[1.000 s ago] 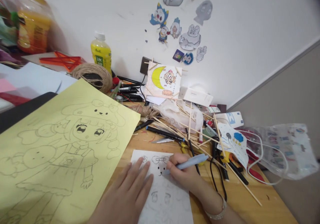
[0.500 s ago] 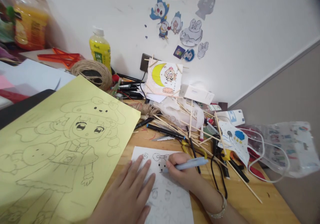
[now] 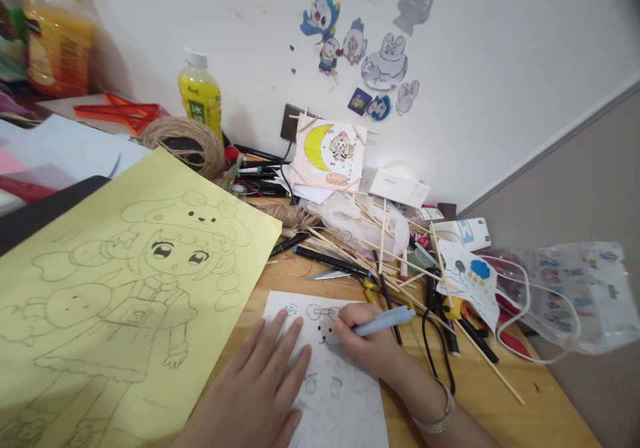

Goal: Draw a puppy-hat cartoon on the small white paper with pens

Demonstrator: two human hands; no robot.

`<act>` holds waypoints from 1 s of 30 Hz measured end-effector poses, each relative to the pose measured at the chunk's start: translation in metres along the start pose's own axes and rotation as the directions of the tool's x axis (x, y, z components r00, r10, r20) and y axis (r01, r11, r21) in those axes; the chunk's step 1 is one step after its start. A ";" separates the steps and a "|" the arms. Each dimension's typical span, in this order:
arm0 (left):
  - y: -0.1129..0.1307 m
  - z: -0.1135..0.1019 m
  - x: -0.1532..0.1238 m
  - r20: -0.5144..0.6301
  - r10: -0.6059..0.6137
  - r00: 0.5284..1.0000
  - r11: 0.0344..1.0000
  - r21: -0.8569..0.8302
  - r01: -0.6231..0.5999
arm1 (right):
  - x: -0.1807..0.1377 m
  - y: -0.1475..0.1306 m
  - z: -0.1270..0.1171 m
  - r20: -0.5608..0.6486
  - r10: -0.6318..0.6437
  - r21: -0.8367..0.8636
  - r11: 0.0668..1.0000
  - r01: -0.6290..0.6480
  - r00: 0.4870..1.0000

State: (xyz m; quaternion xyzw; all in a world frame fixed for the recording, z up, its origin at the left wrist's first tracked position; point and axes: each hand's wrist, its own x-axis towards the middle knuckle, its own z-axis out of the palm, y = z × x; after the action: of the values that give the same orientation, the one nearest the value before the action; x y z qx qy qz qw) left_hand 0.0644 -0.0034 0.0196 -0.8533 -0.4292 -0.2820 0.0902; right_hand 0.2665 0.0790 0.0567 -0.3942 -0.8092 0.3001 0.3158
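Note:
My right hand (image 3: 367,341) grips a light blue pen (image 3: 387,320), its tip hidden behind my fingers near the top of a white sheet (image 3: 345,401). On that sheet are a dark-outlined bow, a small animal face, a flower and fainter pencil lines with two eyes. My left hand (image 3: 265,375) lies flat with fingers spread over the sheet's left side, holding nothing. To the left, a large yellow paper (image 3: 210,348) carries a pencil drawing of a girl in a bow-trimmed hat.
Beyond the sheet lie scissors (image 3: 333,275), a black marker (image 3: 330,261) and many thin wooden sticks (image 3: 383,235). A yellow-labelled bottle (image 3: 200,95) and a twine coil (image 3: 187,145) stand near the wall. A clear plastic packet (image 3: 585,295) hangs over the table's right side.
The pen's back end has tipped up slightly in my right hand, which has barely shifted. My left hand stays in place. The view has moved very slightly.

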 end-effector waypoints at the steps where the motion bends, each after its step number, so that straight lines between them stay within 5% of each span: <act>1: 0.000 0.000 0.000 0.003 -0.001 1.000 1.000 -0.001 0.001 | 0.000 0.000 0.000 0.000 0.003 0.008 1.000 -0.003 1.000; 30: 0.002 -0.001 0.000 0.038 0.003 0.999 1.000 0.026 -0.004 | -0.001 -0.001 -0.001 -0.008 0.081 0.050 0.996 -0.080 0.997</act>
State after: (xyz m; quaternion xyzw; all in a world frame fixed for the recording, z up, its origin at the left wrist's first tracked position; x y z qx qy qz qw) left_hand 0.0653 -0.0050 0.0202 -0.8579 -0.4331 -0.2600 0.0939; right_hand 0.2672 0.0776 0.0576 -0.4201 -0.7835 0.3306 0.3170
